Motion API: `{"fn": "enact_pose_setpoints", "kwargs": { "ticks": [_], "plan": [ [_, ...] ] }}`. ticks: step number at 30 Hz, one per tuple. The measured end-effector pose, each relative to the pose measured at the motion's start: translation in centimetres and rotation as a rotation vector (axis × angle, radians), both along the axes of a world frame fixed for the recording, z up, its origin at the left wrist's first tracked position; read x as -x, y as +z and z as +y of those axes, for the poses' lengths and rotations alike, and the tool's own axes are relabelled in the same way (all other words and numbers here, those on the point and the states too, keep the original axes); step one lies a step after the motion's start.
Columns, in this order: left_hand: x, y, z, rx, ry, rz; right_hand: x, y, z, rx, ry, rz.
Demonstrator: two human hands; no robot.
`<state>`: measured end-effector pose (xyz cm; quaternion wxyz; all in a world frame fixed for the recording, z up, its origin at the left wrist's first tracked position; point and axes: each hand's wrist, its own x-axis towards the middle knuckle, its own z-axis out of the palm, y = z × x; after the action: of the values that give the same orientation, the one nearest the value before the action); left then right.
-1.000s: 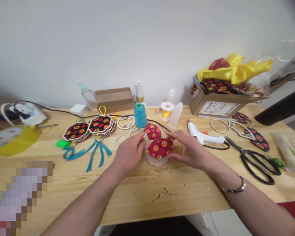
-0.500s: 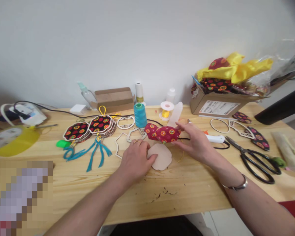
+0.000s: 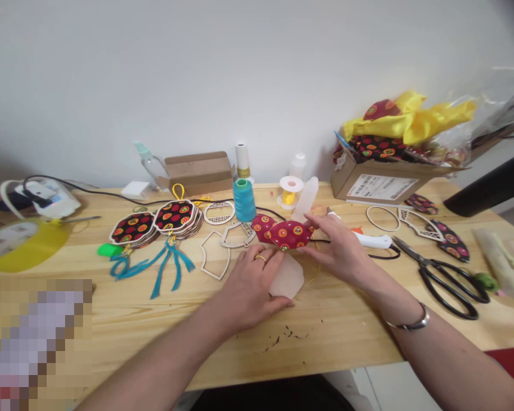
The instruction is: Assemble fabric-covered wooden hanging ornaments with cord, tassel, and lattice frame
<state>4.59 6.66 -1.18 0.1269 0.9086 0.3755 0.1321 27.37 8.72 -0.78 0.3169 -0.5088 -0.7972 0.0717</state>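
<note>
My left hand (image 3: 259, 282) lies over the left part of a pale scalloped disc (image 3: 289, 278) on the table, thumb along its near edge and fingers over its far side. Just beyond are red floral fabric pieces (image 3: 289, 234) with small beads. My right hand (image 3: 336, 248) has its thumb and fingertips around the right end of these pieces, pinching them. Left of my left hand lies a thin wooden outline frame (image 3: 215, 264). A teal thread cone (image 3: 244, 201) stands behind the fabric.
Black scissors (image 3: 443, 281) and a white glue gun (image 3: 374, 241) lie on the right. Behind them sits a cardboard box (image 3: 377, 181) with fabric. Stacked floral ornaments (image 3: 132, 229) with teal tassels lie left. A yellow tape roll (image 3: 29, 245) is at far left.
My left hand has moved right and over the pale disc, which has shifted slightly right. More of the wooden outline frame shows. My right hand has barely moved.
</note>
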Motion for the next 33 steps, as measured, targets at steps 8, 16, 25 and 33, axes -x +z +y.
{"fn": "enact_pose_setpoints", "kwargs": {
  "ticks": [8,16,25,33],
  "plan": [
    [0.5,1.0,0.3,0.041,0.012,0.003,-0.1,0.0,0.0,-0.023,-0.052,0.040],
    [3.9,3.8,3.5,-0.138,0.485,0.075,-0.4,-0.1,0.1,-0.040,-0.046,0.022],
    [4.2,2.6,4.0,-0.249,0.727,0.339,1.2,0.7,-1.1,0.164,0.233,-0.105],
    [4.2,2.8,3.7,-0.178,0.709,0.412,2.4,1.7,-1.8,0.277,0.280,-0.210]
  ]
}}
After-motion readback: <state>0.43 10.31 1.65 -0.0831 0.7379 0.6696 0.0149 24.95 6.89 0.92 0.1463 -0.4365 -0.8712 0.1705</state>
